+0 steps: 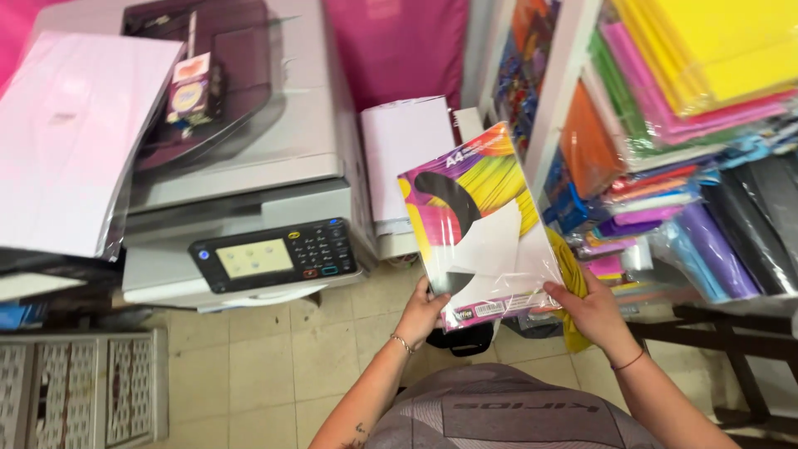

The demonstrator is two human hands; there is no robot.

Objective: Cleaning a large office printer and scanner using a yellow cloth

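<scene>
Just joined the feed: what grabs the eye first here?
The multicoloured paper pack at centre, held at its lower edge by the left hand and the right hand. Left of it stands a grey copier; on the right, shelves stacked with bright coloured sheets.

A grey copier (241,166) stands on a beige tile floor (266,366) beside white shelves (565,75) stacked with coloured paper (706,58), a pink wall (399,50) behind.

Your paper pack (478,224) sits between your hands, copier (241,175) to its left, shelves (573,100) of sheets to its right, paper stack (406,158) behind it.
</scene>
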